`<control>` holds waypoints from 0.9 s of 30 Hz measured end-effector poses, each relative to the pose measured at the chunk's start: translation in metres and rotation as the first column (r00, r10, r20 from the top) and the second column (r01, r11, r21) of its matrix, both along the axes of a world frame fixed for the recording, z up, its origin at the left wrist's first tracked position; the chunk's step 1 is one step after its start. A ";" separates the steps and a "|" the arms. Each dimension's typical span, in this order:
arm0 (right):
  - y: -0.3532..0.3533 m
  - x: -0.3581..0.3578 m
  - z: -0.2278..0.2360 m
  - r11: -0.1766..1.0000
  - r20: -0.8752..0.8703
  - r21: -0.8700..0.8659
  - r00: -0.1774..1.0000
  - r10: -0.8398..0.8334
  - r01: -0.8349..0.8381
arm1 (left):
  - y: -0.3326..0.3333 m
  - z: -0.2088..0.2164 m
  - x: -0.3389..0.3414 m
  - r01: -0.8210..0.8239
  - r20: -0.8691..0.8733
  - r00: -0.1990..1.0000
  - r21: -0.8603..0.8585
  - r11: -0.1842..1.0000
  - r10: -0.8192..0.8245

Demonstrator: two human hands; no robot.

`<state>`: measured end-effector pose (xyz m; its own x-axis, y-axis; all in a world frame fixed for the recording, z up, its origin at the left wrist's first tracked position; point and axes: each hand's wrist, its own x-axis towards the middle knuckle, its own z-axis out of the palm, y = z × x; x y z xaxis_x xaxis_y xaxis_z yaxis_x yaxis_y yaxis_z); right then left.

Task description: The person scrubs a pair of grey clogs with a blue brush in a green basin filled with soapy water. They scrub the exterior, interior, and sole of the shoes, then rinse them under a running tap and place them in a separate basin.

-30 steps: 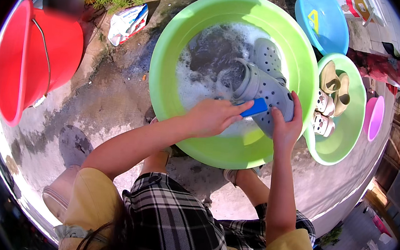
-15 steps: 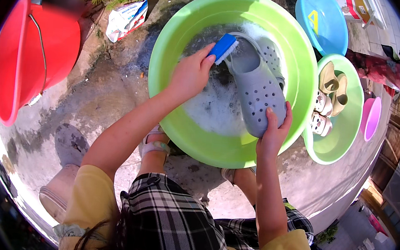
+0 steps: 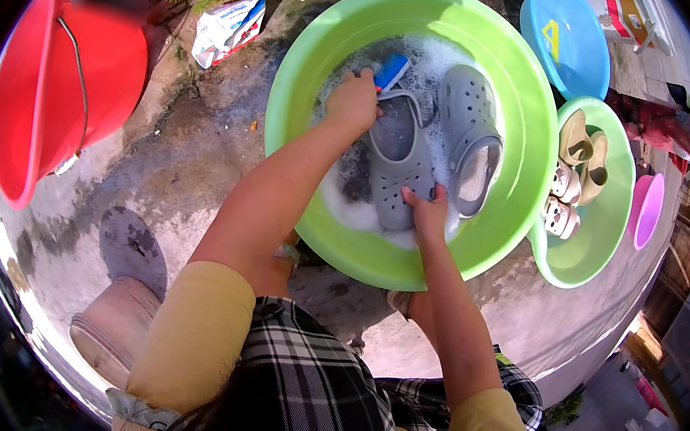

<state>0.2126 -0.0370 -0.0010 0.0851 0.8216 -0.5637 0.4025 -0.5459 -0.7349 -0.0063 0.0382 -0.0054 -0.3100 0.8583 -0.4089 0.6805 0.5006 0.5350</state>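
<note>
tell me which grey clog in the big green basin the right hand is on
The left grey clog, its toe toward the person: the right hand grips it there. The other grey clog points its toe away, and no hand grips it.

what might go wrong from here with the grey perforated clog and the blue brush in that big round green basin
The blue brush might slip from the left hand, since it sits among white suds.
The grey perforated clog could slide away, as the right hand has it only near the toe.
Soapy water might splash over the round green basin, perhaps onto the sandalled right foot beside its rim.
</note>
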 end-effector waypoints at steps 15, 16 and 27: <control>0.042 -0.013 -0.059 0.971 0.270 -0.110 0.947 -0.176 0.211 | 0.032 -0.010 -0.017 -0.066 -0.014 0.998 0.125 0.990 0.069; 0.039 -0.008 -0.055 0.929 0.029 -0.155 0.941 -0.336 0.337 | 0.033 -0.001 -0.017 -0.034 0.004 0.999 0.090 0.995 0.034; 0.071 -0.062 0.020 0.890 -0.735 -0.383 0.503 -0.455 0.247 | 0.031 0.135 -0.009 0.053 -0.099 0.995 0.588 0.807 0.008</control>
